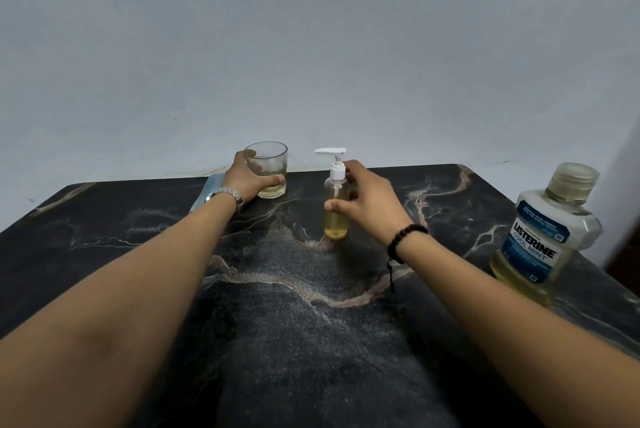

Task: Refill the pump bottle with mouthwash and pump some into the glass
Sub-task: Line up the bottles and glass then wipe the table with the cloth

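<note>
A clear pump bottle (335, 216) with a white pump head stands upright at the table's middle back, holding yellow liquid in its lower part. My right hand (367, 197) curls around its right side, thumb on the front and fingers near the collar. A clear glass (272, 167) with a little yellow liquid at the bottom stands to the left at the back edge. My left hand (247, 181) grips the glass from its left side. A large mouthwash bottle (543, 237) with a blue label stands capped at the right edge.
The dark marbled table (311, 323) spreads toward me between my forearms. A light blue cloth (211, 192) lies behind my left wrist. A pale wall rises right behind the table's back edge.
</note>
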